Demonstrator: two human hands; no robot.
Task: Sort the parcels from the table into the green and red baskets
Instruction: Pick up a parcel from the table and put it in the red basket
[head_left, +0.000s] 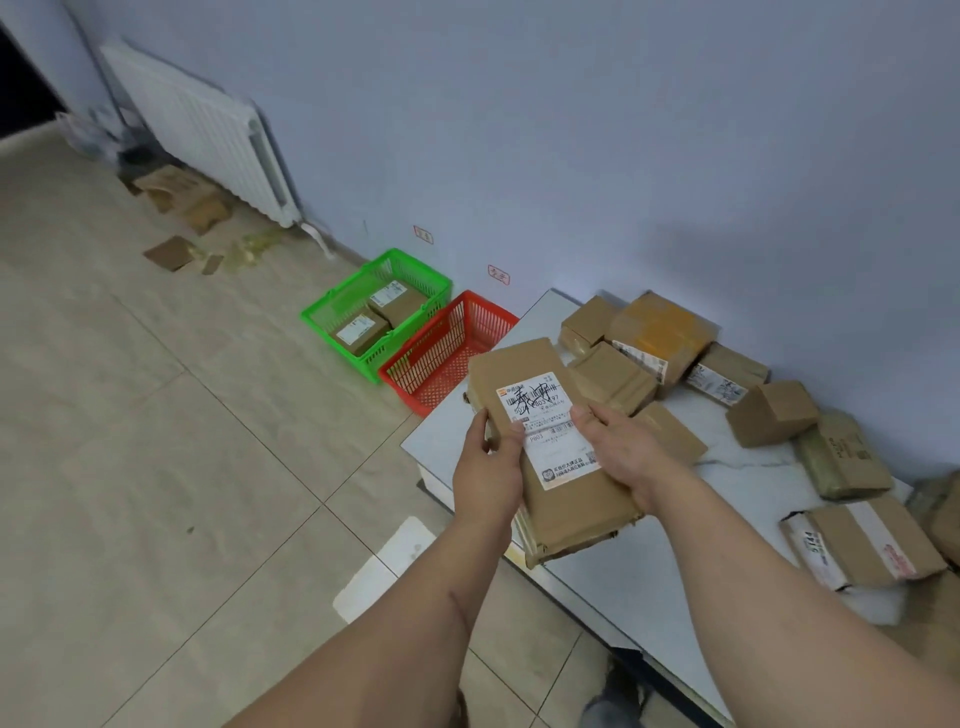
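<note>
I hold a long brown cardboard parcel (524, 374) with a white shipping label over the table's left corner. My left hand (488, 467) grips its left edge, thumb on the label. My right hand (623, 452) grips its right edge. On the floor to the left stand the green basket (332, 306), with two labelled parcels inside, and the red basket (415, 374), in which I see no parcel. Several more brown parcels (660, 332) lie on the white table (737, 467) by the wall.
A white radiator (202, 130) hangs on the left wall, with cardboard scraps (182, 197) and tape bits on the tiled floor below it. Two small red-framed labels (497, 274) stick on the wall above the baskets. A shoe (618, 701) shows near the table's edge.
</note>
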